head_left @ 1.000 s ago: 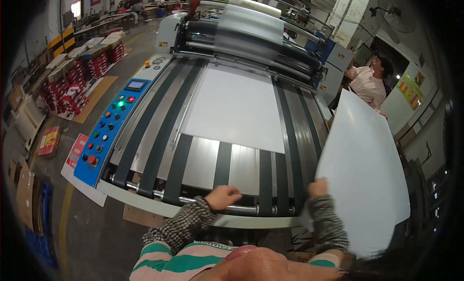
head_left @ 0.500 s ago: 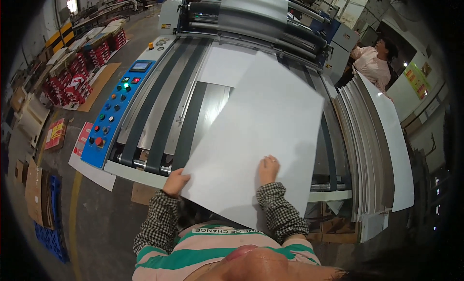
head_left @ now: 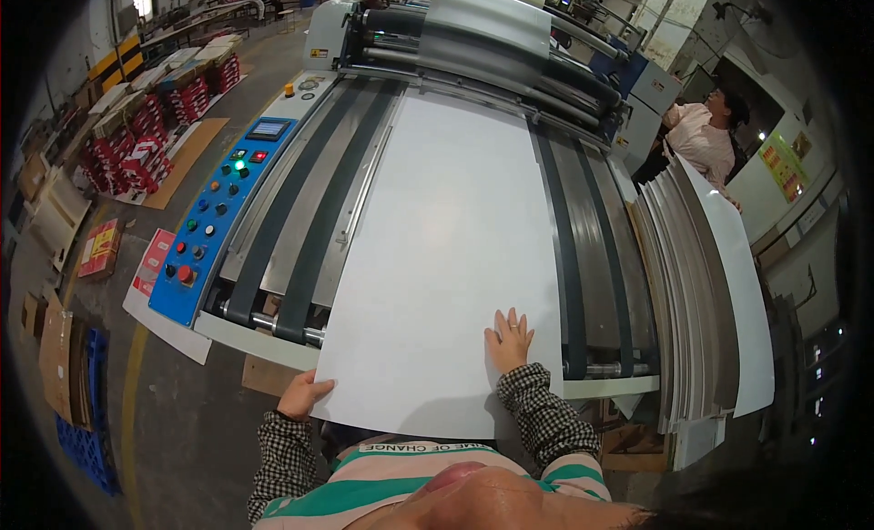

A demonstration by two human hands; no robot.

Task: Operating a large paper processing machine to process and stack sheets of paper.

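Note:
A large white sheet [head_left: 446,257] lies lengthwise over the belts of a feeding machine, its far end close to the rollers [head_left: 482,47]. My left hand [head_left: 302,394] grips the sheet's near left corner, thumb on top and the fingers partly hidden beneath. Flat on the sheet's near right part rests my right hand [head_left: 510,341], fingers spread, a ring on one of them. Dark belts [head_left: 314,211] run along both sides of the sheet. A thin metal guide rail [head_left: 366,184] follows its left edge.
A blue control panel [head_left: 217,211] with buttons borders the machine's left side. At the right stands a stack of large sheets [head_left: 696,293], with a person [head_left: 706,129] in a light shirt behind it. Red-and-white bundles [head_left: 150,138] and a blue pallet [head_left: 86,439] occupy the left floor.
The sheet has turned from slanted to straight along the belts and covers the sheet ahead. My left hand moved toward me and leftward; my right hand's fingers spread flat.

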